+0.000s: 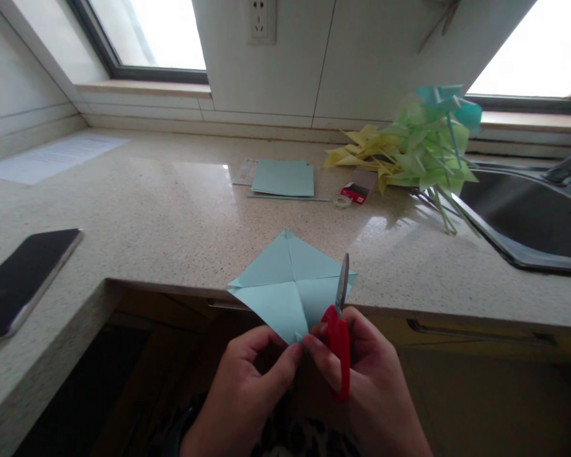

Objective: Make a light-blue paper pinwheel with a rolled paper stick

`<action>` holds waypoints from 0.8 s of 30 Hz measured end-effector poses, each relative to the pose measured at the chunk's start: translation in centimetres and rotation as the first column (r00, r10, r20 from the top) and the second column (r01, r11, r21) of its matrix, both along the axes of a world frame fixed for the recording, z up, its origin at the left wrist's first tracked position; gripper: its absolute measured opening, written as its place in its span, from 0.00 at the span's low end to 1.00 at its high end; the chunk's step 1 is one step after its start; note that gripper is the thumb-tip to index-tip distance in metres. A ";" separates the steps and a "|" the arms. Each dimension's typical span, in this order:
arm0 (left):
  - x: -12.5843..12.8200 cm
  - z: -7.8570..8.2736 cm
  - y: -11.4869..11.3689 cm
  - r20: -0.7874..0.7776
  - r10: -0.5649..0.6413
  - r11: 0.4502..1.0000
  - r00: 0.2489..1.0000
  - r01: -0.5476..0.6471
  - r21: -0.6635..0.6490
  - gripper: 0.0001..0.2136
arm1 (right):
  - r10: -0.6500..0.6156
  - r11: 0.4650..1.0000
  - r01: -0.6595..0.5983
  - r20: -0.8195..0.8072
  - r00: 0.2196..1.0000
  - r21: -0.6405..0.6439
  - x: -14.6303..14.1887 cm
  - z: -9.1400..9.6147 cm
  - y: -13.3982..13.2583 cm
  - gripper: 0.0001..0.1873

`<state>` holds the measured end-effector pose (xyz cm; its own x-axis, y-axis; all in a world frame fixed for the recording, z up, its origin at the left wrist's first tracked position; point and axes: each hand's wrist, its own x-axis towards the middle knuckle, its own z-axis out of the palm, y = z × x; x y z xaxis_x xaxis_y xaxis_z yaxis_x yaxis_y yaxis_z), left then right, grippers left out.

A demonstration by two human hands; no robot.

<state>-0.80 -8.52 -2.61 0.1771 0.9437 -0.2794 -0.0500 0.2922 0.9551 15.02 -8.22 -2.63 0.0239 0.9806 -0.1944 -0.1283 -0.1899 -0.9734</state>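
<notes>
A light blue square sheet of paper (271, 298), turned cornerwise, has crossing creases and small folds at its corners. Its near corner is pinched by my left hand (252, 381), thumb on top. My right hand (361, 374) grips the same corner from the other side, thumb and finger close to my left thumb. Red-handled scissors (341, 336) hang in my right hand as well, their blades together and pointing away from me over the paper's right side. The far part of the sheet lies over the counter's front edge.
On the speckled counter (171, 222) are a stack of blue paper (283, 178), a roll of tape (342, 201) and a red box (354, 192). Paper pinwheels (428, 139) lie by the sink (542, 216). A phone (23, 279) and printed sheets (57, 155) are at left.
</notes>
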 end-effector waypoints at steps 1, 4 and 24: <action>0.0 0.0 0.0 0.008 0.000 1.000 1.000 0.000 -0.001 0.15 | 0.000 1.000 0.000 0.000 1.000 -0.003 0.0 0.1 0.0 0.15; 0.0 -0.1 -0.1 0.037 0.008 1.000 0.999 -0.007 -0.017 0.15 | 0.013 1.000 -0.013 -0.012 1.000 -0.015 0.0 0.3 0.0 0.14; -0.4 0.1 0.0 0.120 0.033 0.998 0.992 -0.026 -0.055 0.12 | 0.310 0.950 -0.307 0.302 0.901 -0.060 4.9 0.5 -2.6 0.22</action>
<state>-1.22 -8.49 -2.54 0.1847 0.9334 -0.3076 -0.1733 0.3390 0.9247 19.96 -10.83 -2.15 -0.2200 0.9464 -0.2366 0.2397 -0.1826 -0.9535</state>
